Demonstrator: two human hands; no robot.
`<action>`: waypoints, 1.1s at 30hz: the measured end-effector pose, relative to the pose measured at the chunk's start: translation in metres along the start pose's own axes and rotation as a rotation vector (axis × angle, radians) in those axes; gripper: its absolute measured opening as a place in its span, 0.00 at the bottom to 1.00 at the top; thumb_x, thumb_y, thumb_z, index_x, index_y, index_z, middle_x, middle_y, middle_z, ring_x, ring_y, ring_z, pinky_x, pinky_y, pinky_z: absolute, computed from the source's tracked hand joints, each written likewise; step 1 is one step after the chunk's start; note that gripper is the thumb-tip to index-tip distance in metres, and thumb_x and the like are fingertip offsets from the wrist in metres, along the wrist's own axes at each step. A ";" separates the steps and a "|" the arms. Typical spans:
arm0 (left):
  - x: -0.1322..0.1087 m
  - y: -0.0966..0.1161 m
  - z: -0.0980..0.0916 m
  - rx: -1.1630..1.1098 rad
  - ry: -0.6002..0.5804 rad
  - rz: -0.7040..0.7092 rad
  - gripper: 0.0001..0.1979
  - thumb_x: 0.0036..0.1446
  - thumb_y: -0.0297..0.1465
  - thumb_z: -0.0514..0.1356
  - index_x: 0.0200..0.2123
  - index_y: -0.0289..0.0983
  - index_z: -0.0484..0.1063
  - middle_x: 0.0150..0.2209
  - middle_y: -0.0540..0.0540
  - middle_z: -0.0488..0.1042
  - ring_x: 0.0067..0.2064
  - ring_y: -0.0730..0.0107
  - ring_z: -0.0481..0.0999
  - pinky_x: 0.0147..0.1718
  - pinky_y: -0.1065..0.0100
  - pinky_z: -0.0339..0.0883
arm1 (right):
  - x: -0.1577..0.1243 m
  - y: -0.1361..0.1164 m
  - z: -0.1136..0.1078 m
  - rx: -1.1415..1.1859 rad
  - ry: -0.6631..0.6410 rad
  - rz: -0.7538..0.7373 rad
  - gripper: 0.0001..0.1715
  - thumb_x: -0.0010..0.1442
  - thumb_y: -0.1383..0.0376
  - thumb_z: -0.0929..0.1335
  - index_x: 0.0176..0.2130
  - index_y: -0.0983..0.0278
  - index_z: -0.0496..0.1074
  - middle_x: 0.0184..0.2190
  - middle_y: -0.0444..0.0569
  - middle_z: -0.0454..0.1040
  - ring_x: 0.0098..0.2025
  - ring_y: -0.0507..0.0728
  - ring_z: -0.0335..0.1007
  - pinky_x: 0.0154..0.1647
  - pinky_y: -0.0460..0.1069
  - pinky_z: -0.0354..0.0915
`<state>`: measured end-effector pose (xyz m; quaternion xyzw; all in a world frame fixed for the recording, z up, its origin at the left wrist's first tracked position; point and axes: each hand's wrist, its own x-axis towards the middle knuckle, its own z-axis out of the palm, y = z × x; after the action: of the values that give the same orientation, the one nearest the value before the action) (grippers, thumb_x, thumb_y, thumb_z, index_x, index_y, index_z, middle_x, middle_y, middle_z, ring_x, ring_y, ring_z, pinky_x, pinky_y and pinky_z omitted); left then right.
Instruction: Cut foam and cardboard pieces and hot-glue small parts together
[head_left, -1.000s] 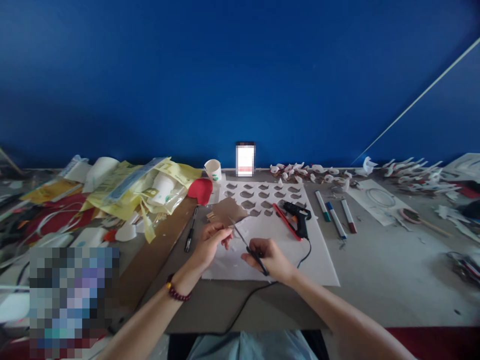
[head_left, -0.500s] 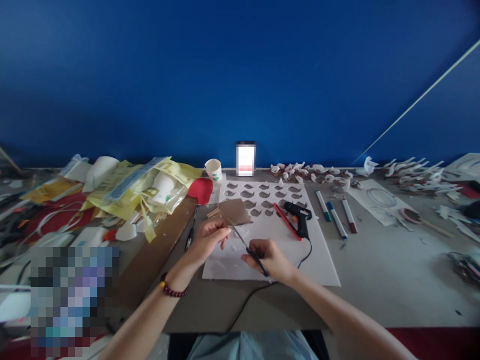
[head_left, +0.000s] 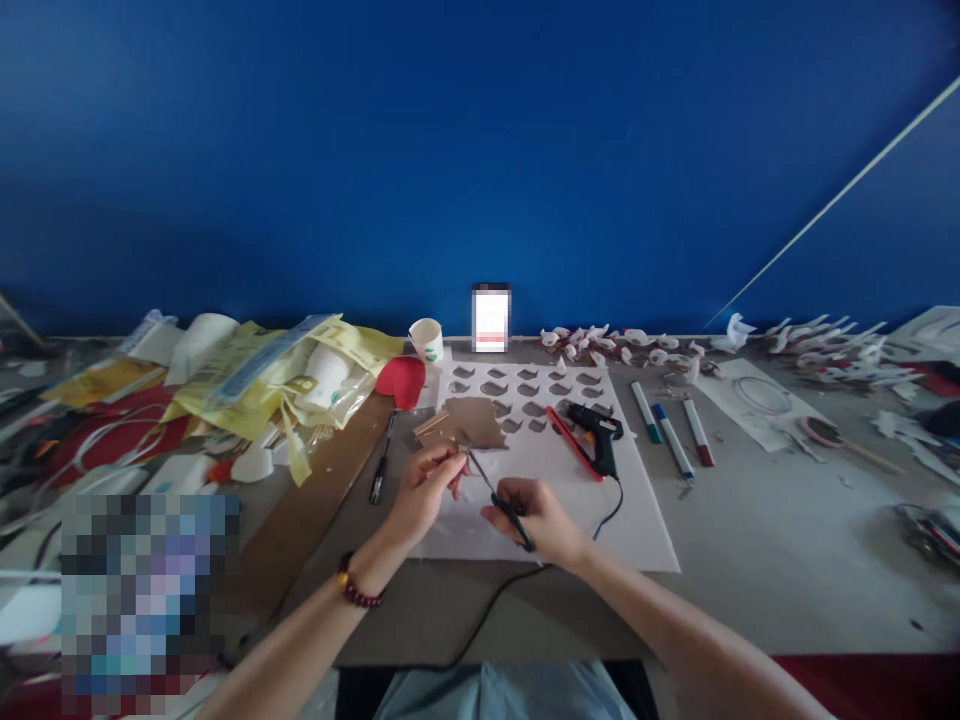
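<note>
My right hand point(head_left: 538, 515) grips a pair of scissors point(head_left: 491, 490) by its black handles, blades pointing up and left. Their tips reach the fingertips of my left hand point(head_left: 431, 485), which is pinched closed. What it pinches is too small to make out. Just beyond the fingers a piece of brown cardboard point(head_left: 476, 422) lies on a white sheet point(head_left: 630, 520), with thin sticks at its left side. The sheet carries rows of dark leaf-like shapes point(head_left: 529, 392). A black glue gun point(head_left: 604, 440) with a red part rests on the sheet's right side.
Several markers point(head_left: 673, 440) lie right of the sheet, and a black pen point(head_left: 382, 460) left of it. A paper cup point(head_left: 427, 340) and a red piece point(head_left: 401, 382) stand behind. Yellow packaging point(head_left: 277, 375) clutters the left. Small white pieces point(head_left: 622, 345) line the back. A cable point(head_left: 487, 610) crosses the front.
My left hand has shifted slightly right and nearer the scissors' blades, showing more of the brown cardboard and its sticks. My right hand keeps nearly the same place with the scissors.
</note>
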<state>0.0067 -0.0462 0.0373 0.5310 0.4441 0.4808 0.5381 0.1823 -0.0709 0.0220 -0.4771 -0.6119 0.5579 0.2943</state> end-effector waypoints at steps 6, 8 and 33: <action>0.003 -0.001 -0.005 0.015 -0.030 0.000 0.15 0.53 0.37 0.58 0.19 0.36 0.65 0.14 0.54 0.61 0.18 0.78 0.59 0.21 0.72 0.51 | 0.000 0.002 -0.002 -0.071 0.017 -0.047 0.26 0.49 0.55 0.71 0.18 0.62 0.52 0.16 0.36 0.48 0.21 0.47 0.43 0.20 0.44 0.43; 0.003 0.003 -0.006 0.043 -0.044 0.005 0.15 0.53 0.36 0.57 0.18 0.37 0.64 0.14 0.54 0.61 0.18 0.78 0.59 0.21 0.72 0.51 | 0.000 0.003 -0.002 -0.080 0.014 -0.055 0.25 0.49 0.56 0.70 0.18 0.62 0.52 0.16 0.36 0.48 0.22 0.47 0.43 0.21 0.44 0.43; -0.003 0.006 0.005 0.041 0.023 0.102 0.20 0.56 0.43 0.57 0.18 0.37 0.61 0.16 0.54 0.60 0.20 0.77 0.62 0.22 0.72 0.57 | -0.003 -0.001 0.005 0.045 0.007 0.000 0.26 0.49 0.54 0.72 0.19 0.62 0.54 0.14 0.36 0.51 0.20 0.46 0.45 0.20 0.44 0.43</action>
<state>0.0111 -0.0497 0.0431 0.5582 0.4325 0.5046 0.4966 0.1784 -0.0752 0.0224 -0.4725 -0.5979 0.5700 0.3071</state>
